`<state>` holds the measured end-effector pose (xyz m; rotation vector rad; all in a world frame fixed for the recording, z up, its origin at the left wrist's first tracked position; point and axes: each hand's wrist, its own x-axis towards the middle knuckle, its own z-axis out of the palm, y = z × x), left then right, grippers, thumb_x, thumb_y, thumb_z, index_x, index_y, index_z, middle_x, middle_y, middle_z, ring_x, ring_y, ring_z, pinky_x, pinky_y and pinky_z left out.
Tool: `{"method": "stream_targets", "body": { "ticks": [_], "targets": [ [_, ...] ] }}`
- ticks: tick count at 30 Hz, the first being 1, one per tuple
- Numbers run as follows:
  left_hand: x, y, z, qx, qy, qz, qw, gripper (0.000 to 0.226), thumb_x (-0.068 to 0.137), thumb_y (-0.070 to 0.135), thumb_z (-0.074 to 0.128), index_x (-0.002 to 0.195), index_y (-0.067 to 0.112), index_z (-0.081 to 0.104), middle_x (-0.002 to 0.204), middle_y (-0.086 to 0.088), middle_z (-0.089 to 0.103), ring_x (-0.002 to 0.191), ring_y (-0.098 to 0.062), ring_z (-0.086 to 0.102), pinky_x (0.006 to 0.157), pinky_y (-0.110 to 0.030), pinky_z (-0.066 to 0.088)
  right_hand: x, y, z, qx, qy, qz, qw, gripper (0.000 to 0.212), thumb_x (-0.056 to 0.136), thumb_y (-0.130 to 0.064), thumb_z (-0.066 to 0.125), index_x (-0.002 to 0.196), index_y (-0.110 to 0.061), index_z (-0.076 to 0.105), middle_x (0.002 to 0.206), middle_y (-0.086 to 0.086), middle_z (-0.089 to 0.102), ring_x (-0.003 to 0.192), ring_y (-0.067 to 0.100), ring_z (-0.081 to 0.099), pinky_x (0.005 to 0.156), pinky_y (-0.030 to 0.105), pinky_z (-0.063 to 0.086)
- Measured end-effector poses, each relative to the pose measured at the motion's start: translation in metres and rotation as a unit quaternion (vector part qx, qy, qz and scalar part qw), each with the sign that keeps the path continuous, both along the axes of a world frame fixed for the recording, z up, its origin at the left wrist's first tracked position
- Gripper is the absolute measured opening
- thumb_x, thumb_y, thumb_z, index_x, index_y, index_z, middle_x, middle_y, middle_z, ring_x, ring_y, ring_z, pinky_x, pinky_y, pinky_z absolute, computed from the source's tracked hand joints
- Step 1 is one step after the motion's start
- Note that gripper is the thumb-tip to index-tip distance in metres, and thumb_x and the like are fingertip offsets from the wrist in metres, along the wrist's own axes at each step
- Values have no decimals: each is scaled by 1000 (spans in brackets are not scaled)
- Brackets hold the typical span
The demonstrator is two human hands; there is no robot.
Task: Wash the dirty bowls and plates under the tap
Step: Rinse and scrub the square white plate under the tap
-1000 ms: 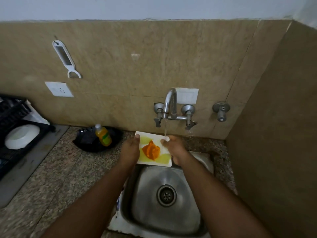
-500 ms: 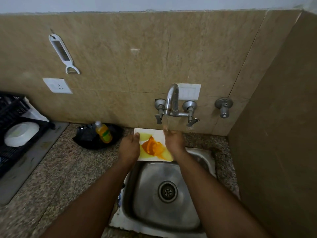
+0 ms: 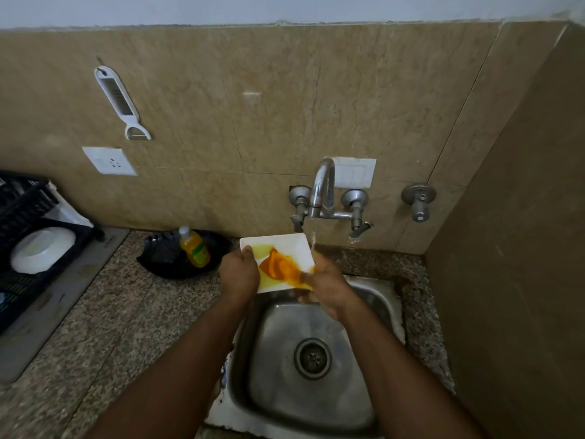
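Note:
A white square plate (image 3: 285, 247), smeared with orange and yellow residue, is held tilted over the back edge of the steel sink (image 3: 392, 299). My left hand (image 3: 239, 275) grips its left edge, thumb on the face. My right hand (image 3: 327, 288) holds the lower right corner, where the orange smear runs up to it; its fingertips are hidden by the plate. The tap (image 3: 323, 188) is running. Its thin stream (image 3: 313, 237) falls at the plate's right edge, onto my right hand.
A yellow dish soap bottle (image 3: 193, 247) leans in a black tray (image 3: 164, 267) left of the plate. A black rack (image 3: 22, 280) at far left holds a white bowl (image 3: 42, 248). A peeler (image 3: 122, 103) hangs on the wall. A side wall (image 3: 512, 248) closes the right.
My right hand slid from the plate's top right corner down across it to the lower right corner, dragging the orange smear that way. The left hand kept its grip.

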<state>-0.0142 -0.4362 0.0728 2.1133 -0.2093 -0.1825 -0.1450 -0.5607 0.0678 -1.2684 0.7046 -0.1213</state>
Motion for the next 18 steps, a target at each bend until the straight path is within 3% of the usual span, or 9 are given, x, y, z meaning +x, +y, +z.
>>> {"method": "stream_targets", "body": {
  "ticks": [2,5,7,9,11,13,15,18],
  "targets": [
    [-5,-3,3,12,-12,-32,999,44,108,31,45,103,-4,70,101,-23,71,94,-37,68,87,-50,57,-1,-1,3,-45,42,-34,998,19,101,-28,61,118,-21,64,93,12,75,61,21,69,47,28,51],
    [-14,-11,3,38,-24,-45,998,45,108,34,43,109,-2,71,105,-21,71,97,-36,68,90,-50,56,15,-4,11,-128,120,-138,975,32,98,-46,63,101,-14,69,88,8,71,66,20,67,42,22,49],
    [-11,-12,4,19,-6,-18,1000,46,107,35,43,110,-2,71,107,-21,71,98,-37,68,91,-51,57,20,-9,10,-129,99,-105,981,28,93,-41,72,108,-17,69,98,5,72,81,21,69,55,32,60],
    [-3,-8,7,16,-4,-8,1000,45,107,32,46,108,-6,70,107,-23,71,98,-38,68,90,-47,57,13,-13,10,-75,55,-6,996,32,87,-21,79,117,-20,67,106,7,74,90,22,70,60,35,57],
    [-3,-5,10,34,-21,-29,999,43,108,30,46,107,-6,70,105,-22,71,97,-37,68,85,-42,55,4,-14,8,-51,30,30,998,32,87,-10,76,117,-17,67,103,14,76,78,24,69,56,34,52],
    [-9,-8,10,50,-40,-52,997,44,108,32,44,109,-3,70,107,-22,71,98,-37,67,88,-45,56,6,-11,9,-102,78,-43,991,19,95,-28,70,107,-13,71,89,14,76,69,26,70,56,38,54],
    [-16,-13,10,50,-40,-53,997,45,108,34,43,107,-1,71,105,-21,71,97,-36,67,89,-49,56,11,-9,9,-167,118,-119,972,33,97,-44,64,101,-13,73,86,7,74,73,21,69,62,35,56],
    [-15,-14,14,30,-28,-29,999,45,108,32,44,103,-4,71,101,-22,71,94,-36,68,86,-49,57,6,-10,10,-97,63,-71,991,22,95,-31,70,114,-19,70,103,5,74,87,18,68,69,36,59]
  ]
}}
